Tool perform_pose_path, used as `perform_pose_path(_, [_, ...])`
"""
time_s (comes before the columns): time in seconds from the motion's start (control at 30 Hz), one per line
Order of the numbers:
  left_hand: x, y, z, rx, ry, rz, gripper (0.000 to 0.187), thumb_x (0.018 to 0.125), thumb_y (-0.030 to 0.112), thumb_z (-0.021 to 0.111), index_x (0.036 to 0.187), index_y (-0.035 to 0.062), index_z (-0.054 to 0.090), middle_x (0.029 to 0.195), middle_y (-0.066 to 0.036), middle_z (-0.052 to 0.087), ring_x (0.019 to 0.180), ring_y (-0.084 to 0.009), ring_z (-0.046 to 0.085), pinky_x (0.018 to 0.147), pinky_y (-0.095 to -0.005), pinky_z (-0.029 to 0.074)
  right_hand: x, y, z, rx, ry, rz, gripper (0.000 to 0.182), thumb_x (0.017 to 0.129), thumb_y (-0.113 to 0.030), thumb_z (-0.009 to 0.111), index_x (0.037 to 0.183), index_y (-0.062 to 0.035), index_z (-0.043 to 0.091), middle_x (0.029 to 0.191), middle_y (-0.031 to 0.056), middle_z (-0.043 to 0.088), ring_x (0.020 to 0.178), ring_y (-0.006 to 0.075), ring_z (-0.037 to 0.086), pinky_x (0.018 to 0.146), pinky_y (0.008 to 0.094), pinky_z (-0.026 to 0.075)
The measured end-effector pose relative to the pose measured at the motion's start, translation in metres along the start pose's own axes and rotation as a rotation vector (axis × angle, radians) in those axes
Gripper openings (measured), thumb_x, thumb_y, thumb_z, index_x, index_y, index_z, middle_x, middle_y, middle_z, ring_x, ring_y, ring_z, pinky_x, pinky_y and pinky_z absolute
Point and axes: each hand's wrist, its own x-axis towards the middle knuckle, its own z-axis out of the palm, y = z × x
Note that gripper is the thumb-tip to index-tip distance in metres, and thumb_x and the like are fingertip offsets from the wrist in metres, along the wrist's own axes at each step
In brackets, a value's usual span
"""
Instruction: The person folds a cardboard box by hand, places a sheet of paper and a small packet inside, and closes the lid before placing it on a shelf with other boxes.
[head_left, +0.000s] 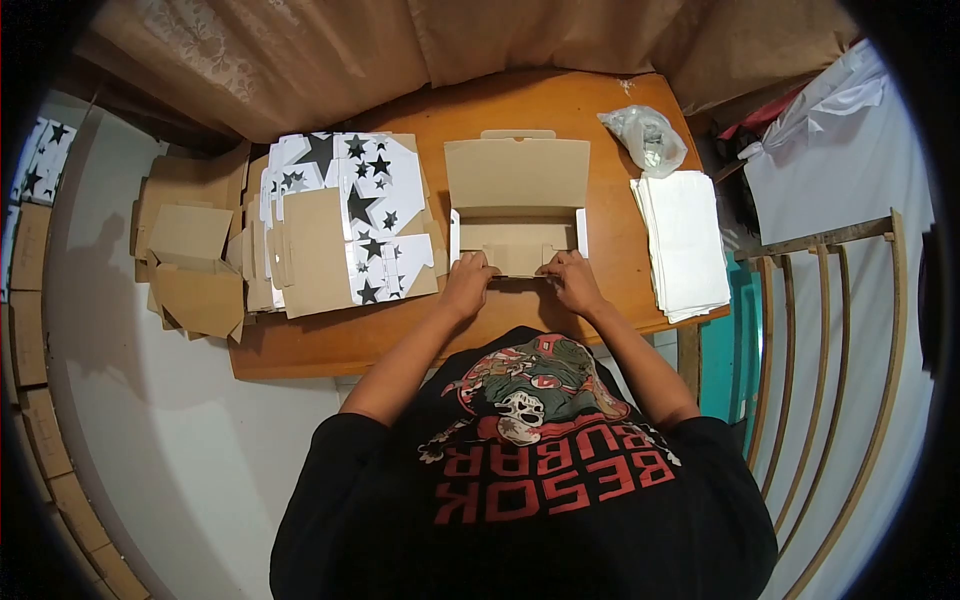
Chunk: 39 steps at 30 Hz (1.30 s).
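Observation:
A cardboard box (517, 175) stands on the wooden table in front of me, its lid raised at the back and its inside plain brown. White side walls show at its left and right. My left hand (468, 283) grips the left part of the box's front wall, fingers bent over the edge. On the right part of the same wall, my right hand (572, 280) pinches the cardboard in the same way. Between the hands, a brown front flap (517, 262) leans into the box. The fingertips are partly hidden behind the cardboard.
Flat cardboard sheets with black stars (385, 215) are stacked to the left, with plain brown pieces (200, 235) beyond them. To the right lie white paper sheets (685, 245) and a clear plastic bag (645, 138). A wooden rack (830, 350) stands beside the table (330, 350).

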Motion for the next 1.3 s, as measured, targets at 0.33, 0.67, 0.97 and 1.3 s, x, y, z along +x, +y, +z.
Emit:
perform_pose_path(0.33, [-0.006,0.000,-0.001,-0.152,0.138,0.105,0.014,0.089,0.001,0.064,0.101,0.0048,0.069,0.101,-0.014,0.057,0.104,-0.0349,0.055,0.090,-0.0449,0.046,-0.004,0.005,-0.003,-0.041,0.061,-0.066,0.026,0.082,-0.001,0.071,0.105,-0.0104,0.077,0.099,0.0142,0.061,0.099,0.0365,0.058,0.089,0.0475,0.050])
perform_pose_path(0.67, [-0.009,0.008,0.001,-0.100,0.191,0.043,0.015,0.088,0.003,0.072,0.102,0.0034,0.068,0.099,-0.015,0.056,0.100,-0.0371,0.055,0.086,-0.0454,0.046,0.001,0.014,0.002,0.009,0.037,-0.064,0.029,0.072,0.002,0.071,0.098,-0.0083,0.077,0.096,0.0135,0.064,0.101,0.0354,0.059,0.092,0.0455,0.051])
perform_pose_path(0.97, [-0.019,0.018,0.002,-0.158,0.167,0.004,0.014,0.087,0.001,0.070,0.101,0.0041,0.070,0.097,-0.015,0.056,0.099,-0.0363,0.054,0.086,-0.0454,0.046,-0.010,0.021,0.011,0.131,0.133,-0.141,0.027,0.076,0.007,0.069,0.100,-0.0057,0.074,0.094,0.0125,0.064,0.094,0.0353,0.056,0.085,0.0451,0.048])
perform_pose_path(1.3, [-0.011,0.026,0.000,-0.105,0.204,0.024,0.010,0.089,0.009,0.072,0.099,0.0075,0.072,0.099,-0.012,0.058,0.100,-0.0338,0.056,0.086,-0.0468,0.045,-0.010,0.019,0.012,0.141,0.107,-0.152,0.016,0.083,-0.001,0.073,0.098,-0.0050,0.076,0.096,0.0118,0.069,0.097,0.0334,0.060,0.089,0.0433,0.051])
